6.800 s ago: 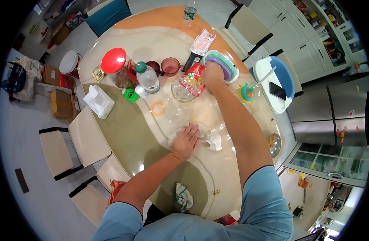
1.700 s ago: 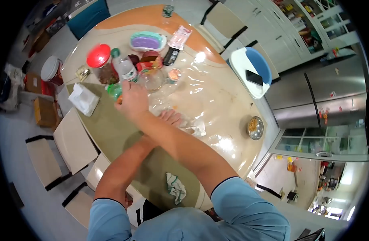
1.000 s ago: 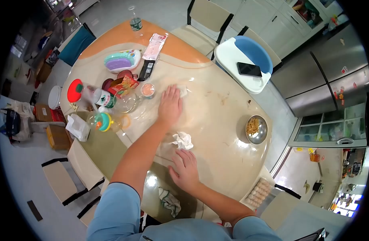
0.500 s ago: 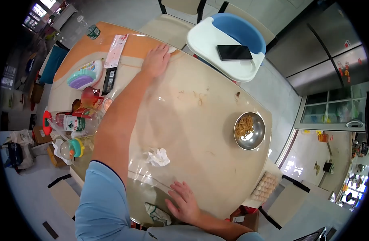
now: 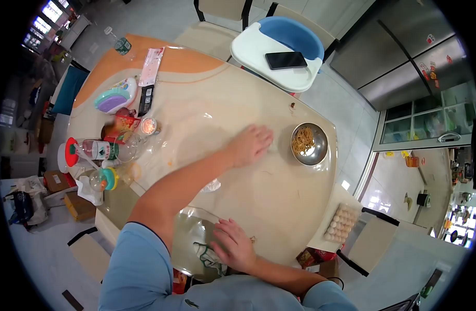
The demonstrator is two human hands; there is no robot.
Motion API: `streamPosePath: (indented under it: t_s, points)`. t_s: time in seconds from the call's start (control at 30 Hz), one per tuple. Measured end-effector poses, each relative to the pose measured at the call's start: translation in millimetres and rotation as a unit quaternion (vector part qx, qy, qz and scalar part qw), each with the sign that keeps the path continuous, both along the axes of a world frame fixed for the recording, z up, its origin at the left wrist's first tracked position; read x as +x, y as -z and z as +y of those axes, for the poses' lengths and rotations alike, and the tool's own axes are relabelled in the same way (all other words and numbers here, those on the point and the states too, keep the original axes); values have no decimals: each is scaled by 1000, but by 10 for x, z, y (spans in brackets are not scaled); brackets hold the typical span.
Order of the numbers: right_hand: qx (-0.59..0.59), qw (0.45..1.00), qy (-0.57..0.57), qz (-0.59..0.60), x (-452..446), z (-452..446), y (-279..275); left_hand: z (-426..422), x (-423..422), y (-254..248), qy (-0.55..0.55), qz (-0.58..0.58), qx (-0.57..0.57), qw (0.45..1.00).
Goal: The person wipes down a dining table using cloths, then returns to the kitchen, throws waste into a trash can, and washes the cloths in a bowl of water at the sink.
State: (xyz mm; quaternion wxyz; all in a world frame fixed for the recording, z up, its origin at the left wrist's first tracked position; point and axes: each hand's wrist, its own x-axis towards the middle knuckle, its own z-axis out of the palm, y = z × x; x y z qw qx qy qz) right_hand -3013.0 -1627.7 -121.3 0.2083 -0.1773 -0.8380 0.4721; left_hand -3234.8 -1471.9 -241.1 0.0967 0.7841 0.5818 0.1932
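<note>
My left hand (image 5: 253, 145) is palm down on the table (image 5: 238, 197), slightly blurred, its fingers pressed together over a white tissue that barely shows at the fingertips. Just to its right stands a metal bowl (image 5: 309, 144) with noodles inside. My right hand (image 5: 235, 245) rests near the close table edge, fingers spread and holding nothing. Beside it lies a green-striped cloth (image 5: 209, 256). A crumpled white tissue (image 5: 212, 186) is partly hidden behind my left forearm.
Left on the table are a plastic bottle (image 5: 105, 150), a yellow-rimmed cup (image 5: 109, 179), a purple-and-green toy (image 5: 113, 97) and a small jar (image 5: 148, 126). A phone (image 5: 285, 60) lies on a white tray (image 5: 253, 49) beyond the far edge. An egg tray (image 5: 343, 223) is at right.
My left hand has moved from the far table edge back towards the bowl, with the tissue under it. My right hand stays near the close edge. The view has shifted slightly.
</note>
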Motion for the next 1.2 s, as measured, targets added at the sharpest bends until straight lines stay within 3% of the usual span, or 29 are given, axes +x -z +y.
streamPosePath:
  t_s: [0.13, 0.23, 0.27, 0.3, 0.33, 0.37, 0.43, 0.47, 0.53, 0.6, 0.63, 0.7, 0.73, 0.8, 0.9, 1.2]
  points:
    - [12, 999, -24, 25, 186, -138, -54, -714, 417, -4, 56, 18, -38, 998]
    - [11, 998, -33, 44, 302, -222, -64, -1000, 519, -65, 70, -51, 22, 996]
    - [11, 998, -36, 48, 342, -242, -81, -1053, 538, -112, -7, -143, -27, 989]
    - [0, 998, -40, 44, 375, -260, -119, -1090, 558, -243, -83, -233, -76, 966]
    - [-12, 998, -43, 40, 399, -274, -141, -1095, 521, -427, -194, -384, -142, 891]
    - [-14, 998, -43, 42, 421, -287, -148, -1069, 425, -589, -296, -518, -202, 777]
    - [-17, 998, -28, 58, 458, -293, -153, -951, -2, -695, -403, -542, -198, 710]
    - [-18, 998, -27, 57, 481, -296, -151, -919, -274, -412, -397, -573, -113, 708]
    - [-13, 999, -22, 45, 524, -281, -142, -814, -813, -335, -449, -535, -56, 714]
    - [-13, 999, -16, 39, 562, -258, -125, -743, -1276, -278, -459, -453, 11, 764]
    - [-15, 999, -12, 34, 575, -250, -116, -693, -1434, -179, -457, -455, 8, 765]
    - [-20, 999, -2, 26, 601, -227, -72, -615, -1594, 66, -447, -325, -9, 833]
    - [-25, 999, 6, 21, 608, -219, -48, -553, -1471, 26, -446, -327, -13, 833]
    - [-33, 999, 15, 20, 627, -218, -1, -429, -1086, -10, -339, -140, 83, 927]
    - [-34, 999, 17, 27, 567, -185, 17, -401, -736, 118, -250, -92, 62, 962]
    - [-12, 998, 19, 67, 562, -317, -108, -1268, 473, -120, -167, -118, -37, 978]
